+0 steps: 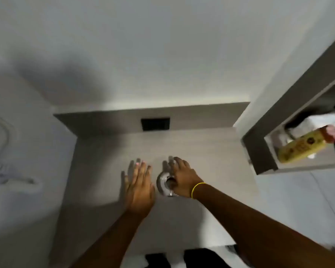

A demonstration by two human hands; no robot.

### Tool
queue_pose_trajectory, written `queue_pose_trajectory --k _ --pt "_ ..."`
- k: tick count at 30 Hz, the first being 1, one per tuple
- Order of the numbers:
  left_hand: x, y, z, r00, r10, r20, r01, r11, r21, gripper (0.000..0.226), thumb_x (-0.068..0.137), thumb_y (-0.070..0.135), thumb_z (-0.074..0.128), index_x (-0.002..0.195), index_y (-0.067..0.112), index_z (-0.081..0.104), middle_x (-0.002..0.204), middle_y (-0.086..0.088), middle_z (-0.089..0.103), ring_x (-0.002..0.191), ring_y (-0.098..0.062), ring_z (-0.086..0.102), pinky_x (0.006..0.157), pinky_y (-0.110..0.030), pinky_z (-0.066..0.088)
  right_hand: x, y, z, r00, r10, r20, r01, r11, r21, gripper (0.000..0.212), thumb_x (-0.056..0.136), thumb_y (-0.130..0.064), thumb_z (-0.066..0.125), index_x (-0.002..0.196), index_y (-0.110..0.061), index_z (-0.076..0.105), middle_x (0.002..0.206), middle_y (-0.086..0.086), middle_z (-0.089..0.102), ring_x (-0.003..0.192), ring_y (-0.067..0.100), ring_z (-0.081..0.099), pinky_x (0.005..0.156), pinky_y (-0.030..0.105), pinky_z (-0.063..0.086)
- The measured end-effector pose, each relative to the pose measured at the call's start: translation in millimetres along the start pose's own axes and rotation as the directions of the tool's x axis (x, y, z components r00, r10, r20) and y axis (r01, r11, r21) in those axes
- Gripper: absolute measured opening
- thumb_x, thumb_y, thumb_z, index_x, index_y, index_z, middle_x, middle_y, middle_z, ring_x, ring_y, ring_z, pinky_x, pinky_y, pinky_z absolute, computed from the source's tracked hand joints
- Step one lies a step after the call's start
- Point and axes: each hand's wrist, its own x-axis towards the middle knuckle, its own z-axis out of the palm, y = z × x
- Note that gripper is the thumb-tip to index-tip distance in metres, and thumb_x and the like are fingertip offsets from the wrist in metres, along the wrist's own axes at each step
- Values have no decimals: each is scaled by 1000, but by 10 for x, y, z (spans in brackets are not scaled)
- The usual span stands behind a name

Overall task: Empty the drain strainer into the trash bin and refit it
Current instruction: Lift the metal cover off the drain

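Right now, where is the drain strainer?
Low centre of the head view: the drain strainer sits on the grey floor, under the right hand, beside the open left hand.

Left hand (138, 187) flat, fingers spread

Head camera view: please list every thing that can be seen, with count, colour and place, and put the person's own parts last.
drain strainer: one, silver metal, floor centre, under right hand
floor: one, grey-beige
dark opening: one, black, low step behind strainer
wall niche: one, grey frame, right
yellow bottle: one, lying in niche
white hose: one, blurred, left
yellow wristband: one, right wrist
left hand: one, open, flat, left of strainer
right hand: one, on strainer; grip unclear
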Motion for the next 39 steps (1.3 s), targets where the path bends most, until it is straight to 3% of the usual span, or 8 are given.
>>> queue_pose_trajectory --k 3,8,12,21,28,31,34,39 --pt "-286 -56 494 980 -63 187 71 997 -39 65 100 35 36 156 7 55 171 -18 44 161 -42 37 119 -72 38 147 148 361 999 -30 33 32 998 -52 112 75 -48 78 168 -30 20 174 3 20 159 33 25 112 57 45" --pt "-396 -100 820 989 -55 136 68 994 -91 61 102 31 39 156 5 53 170 -19 44 162 -40 36 125 -71 29 238 178 443 994 -110 0 108 979 -175 123 61 -45 87 167 -31 25 168 4 30 152 33 35 104 50 50" --pt "-412 -115 853 993 -66 94 75 992 -99 60 104 31 39 157 7 52 172 -18 42 163 -37 35 126 -67 28 295 109 352 983 -173 56 182 931 -316 117 59 -45 88 161 -24 35 161 10 35 144 35 41 100 47 53" --pt "-418 -106 844 992 -87 88 93 993 -75 61 105 33 37 161 12 49 173 -14 41 163 -33 36 127 -68 31 349 -50 209 973 -209 92 228 927 -299 90 67 -39 90 143 -17 46 142 8 45 127 35 51 88 45 55" --pt "-438 -113 860 996 -81 49 85 991 -104 60 106 32 38 160 10 49 174 -15 40 164 -35 32 129 -68 27 268 89 99 958 -272 88 282 950 -132 110 64 -25 93 158 -12 38 164 15 31 146 41 43 115 46 50" --pt "-440 -131 872 997 -70 33 73 993 -88 58 106 32 40 159 11 51 174 -14 40 165 -35 32 128 -67 26 203 342 31 978 -199 -62 203 978 49 108 60 -27 97 154 -13 45 155 18 37 131 43 58 107 37 55" --pt "-435 -130 864 997 -71 44 74 994 -82 59 105 33 42 160 11 49 175 -12 39 166 -33 29 128 -66 25 170 633 -22 979 -101 -175 113 992 63 107 61 -28 99 153 -13 46 145 18 41 121 41 62 100 29 52" --pt "-428 -124 845 997 -68 36 71 995 -71 59 106 34 43 161 13 48 176 -10 38 167 -31 28 130 -63 23 214 787 61 993 4 -116 -1 1000 23 118 70 -24 97 166 -3 31 162 22 31 147 44 43 122 46 45"
